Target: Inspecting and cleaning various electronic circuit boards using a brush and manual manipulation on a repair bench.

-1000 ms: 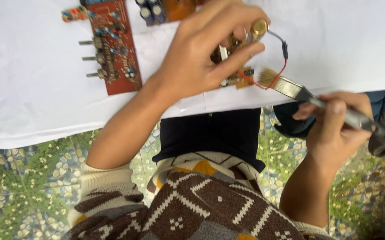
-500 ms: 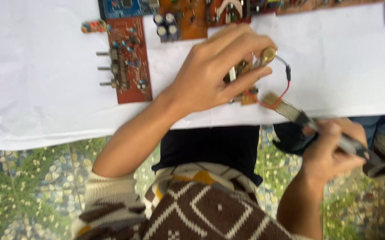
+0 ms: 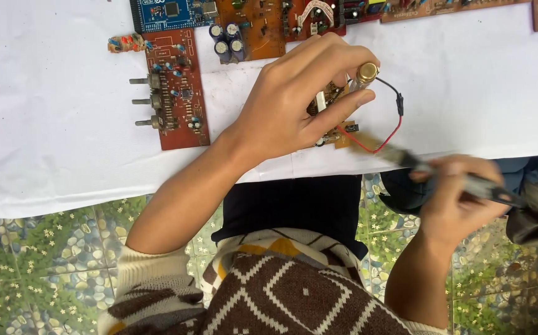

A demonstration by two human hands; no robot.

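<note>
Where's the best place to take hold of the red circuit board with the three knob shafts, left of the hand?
Probably by the red circuit board's long right edge, coming from the right. It lies flat on the white cloth, three metal shafts jut off its left edge, and components crowd its face, so the bare edges likely suit a pinch best.

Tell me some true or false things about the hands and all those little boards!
1. The left hand holds a small brown circuit board with red and black wires. True.
2. The right hand is empty. False: it grips a slim dark pen-like tool.
3. The red circuit board with three metal knobs lies on a white cloth. True.
4. The blue circuit board sits under the left hand. False: it lies at the top edge, apart from the hand.
5. The floor is plain grey. False: it shows green pebble-patterned tiles.
</note>
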